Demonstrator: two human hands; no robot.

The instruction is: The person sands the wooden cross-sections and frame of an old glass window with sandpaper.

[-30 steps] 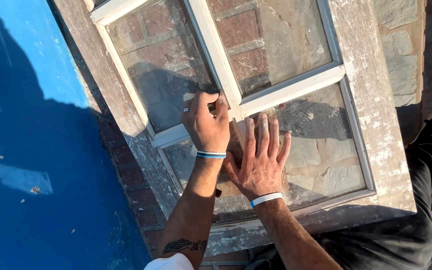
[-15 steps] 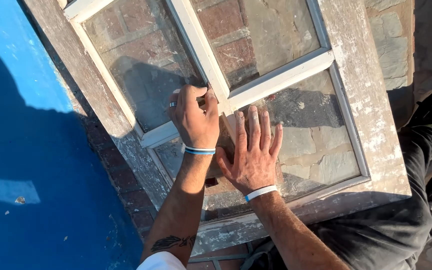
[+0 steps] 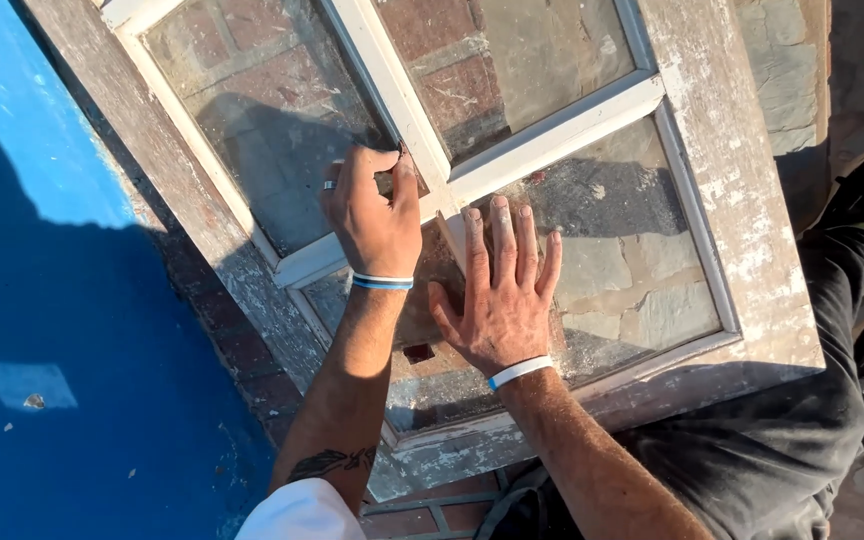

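Change: the left hand (image 3: 374, 215) has slid further up the white centre bar (image 3: 392, 90) of the window sash; the right hand stays flat.
Left hand: grip closed on a small dark tool, its tip at the bar's edge; the tool is mostly hidden.
Right hand (image 3: 497, 290): open, fingers spread, pressing the lower glass pane (image 3: 632, 270) just right of the bar.
Window sash (image 3: 742, 200): old, paint peeling, lying over brick and stone paving.

Window sash (image 3: 742, 215): weathered wood, white paint flaking, rough. Panes (image 3: 632, 270): glass, dusty, dull. Blue surface (image 3: 62, 330): smooth, matt. Left hand (image 3: 374, 222), right hand (image 3: 500, 300): dust-coated skin. Trousers (image 3: 802, 450): dark matt cloth.
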